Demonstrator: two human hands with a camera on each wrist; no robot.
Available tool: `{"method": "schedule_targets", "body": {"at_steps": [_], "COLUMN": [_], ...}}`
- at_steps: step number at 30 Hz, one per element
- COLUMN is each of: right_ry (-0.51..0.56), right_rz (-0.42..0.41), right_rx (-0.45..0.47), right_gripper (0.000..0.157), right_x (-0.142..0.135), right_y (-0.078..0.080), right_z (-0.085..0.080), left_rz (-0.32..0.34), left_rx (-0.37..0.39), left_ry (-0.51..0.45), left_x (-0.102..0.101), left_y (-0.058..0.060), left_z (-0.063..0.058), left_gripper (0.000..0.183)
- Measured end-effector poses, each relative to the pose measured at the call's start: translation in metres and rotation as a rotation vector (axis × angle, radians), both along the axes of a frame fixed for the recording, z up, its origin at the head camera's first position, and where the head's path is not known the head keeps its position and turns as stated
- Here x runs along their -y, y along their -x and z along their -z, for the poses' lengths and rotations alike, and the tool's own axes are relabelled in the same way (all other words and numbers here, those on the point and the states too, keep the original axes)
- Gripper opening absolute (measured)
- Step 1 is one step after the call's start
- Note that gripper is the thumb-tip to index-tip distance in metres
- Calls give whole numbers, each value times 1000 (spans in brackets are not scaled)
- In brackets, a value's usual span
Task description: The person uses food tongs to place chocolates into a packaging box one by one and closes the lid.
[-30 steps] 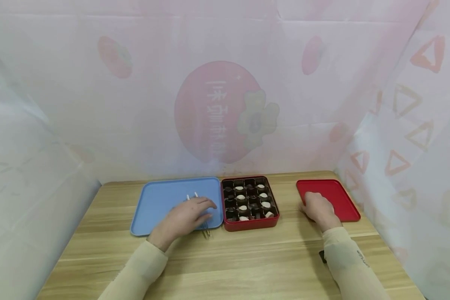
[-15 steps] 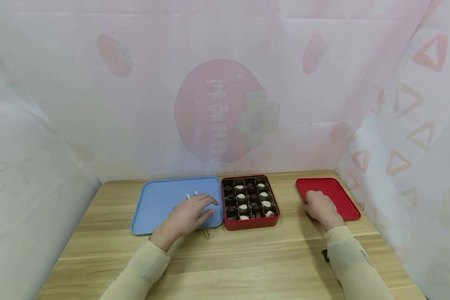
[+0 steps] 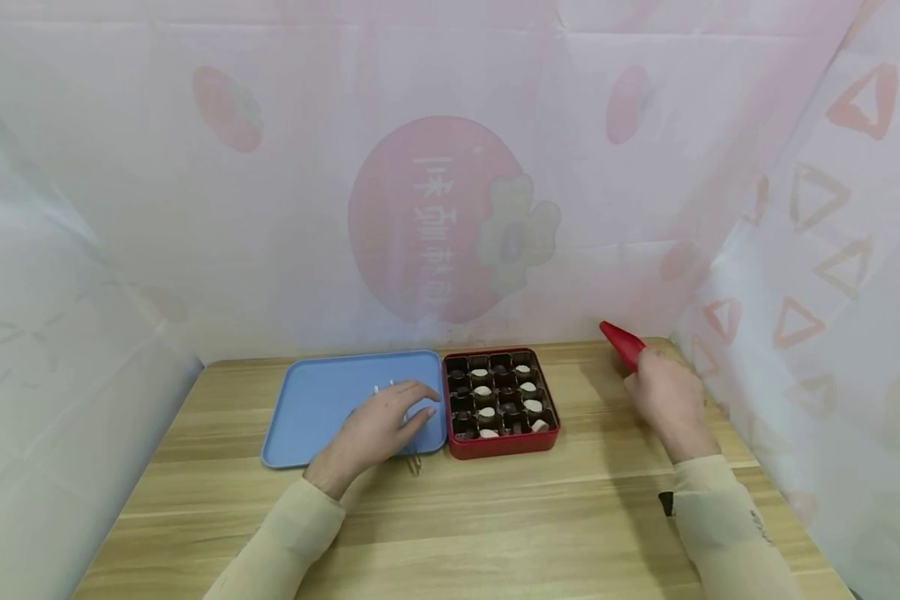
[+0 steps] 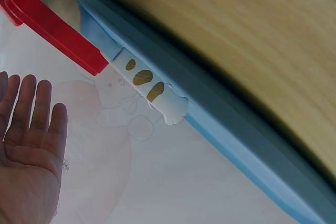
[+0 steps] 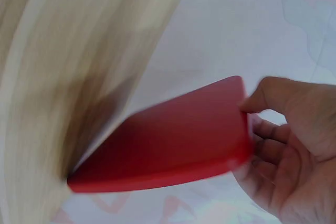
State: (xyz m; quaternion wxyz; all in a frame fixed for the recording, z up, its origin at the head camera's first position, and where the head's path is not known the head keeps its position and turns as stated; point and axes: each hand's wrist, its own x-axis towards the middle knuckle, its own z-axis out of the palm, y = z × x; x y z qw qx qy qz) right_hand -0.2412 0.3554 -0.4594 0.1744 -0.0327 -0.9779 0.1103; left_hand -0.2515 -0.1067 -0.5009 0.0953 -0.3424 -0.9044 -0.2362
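Note:
My right hand (image 3: 671, 402) grips one edge of a red lid (image 5: 173, 135) between thumb and fingers. The lid is tilted, its far end low near the table in the right wrist view and its near edge raised. My left hand (image 3: 375, 423) hovers over the blue tray (image 3: 322, 396) with its fingers extended and holding nothing. Under and beside that hand lies a utensil with white ends (image 3: 392, 387) and thin metal parts over the tray's front edge; one paw-shaped white end (image 4: 144, 82) has brown spots. Right of the tray stands a red box (image 3: 503, 447) of chocolates.
The box's dark divided insert (image 3: 504, 400) holds several dark and white chocolates. A wooden table (image 3: 457, 517) lies beneath everything. Printed curtains (image 3: 285, 217) enclose the back and sides. A small black piece (image 3: 667, 503) shows beside the right sleeve.
The red lid lay flat on the table at the right. My right hand has lifted and tilted it, moving right. The left hand stays nearly where it was over the blue tray.

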Motion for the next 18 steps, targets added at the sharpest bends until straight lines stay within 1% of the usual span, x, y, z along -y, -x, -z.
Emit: {"method": "schedule_targets", "body": {"at_steps": [3, 5, 8, 9, 12, 15, 18], "right_ry": [-5, 5, 31, 38, 79, 112, 158], "right_rz": [33, 52, 57, 52, 20, -21, -83], "right_rx": [-118, -178, -278, -315, -380, -425, -466], "right_gripper": [12, 15, 23, 23, 25, 25, 23], "right_x": [-4, -5, -5, -4, 1, 9, 19], "right_y": [0, 0, 0, 0, -3, -7, -12], "right_z": [-4, -6, -9, -10, -13, -16, -19], "left_rz": [-13, -22, -38, -43, -64, -80, -90], "left_rx": [5, 14, 33, 42, 71, 105, 145], "left_ry": [-27, -45, -74, -84, -113, -148, -191], "left_x": [-2, -3, -6, -8, -12, -19, -27], "left_y": [1, 1, 0, 0, -1, -2, -3], "left_z": [-1, -2, -4, -4, -7, -10, -13], "left_gripper": [26, 27, 28, 29, 29, 30, 29]}}
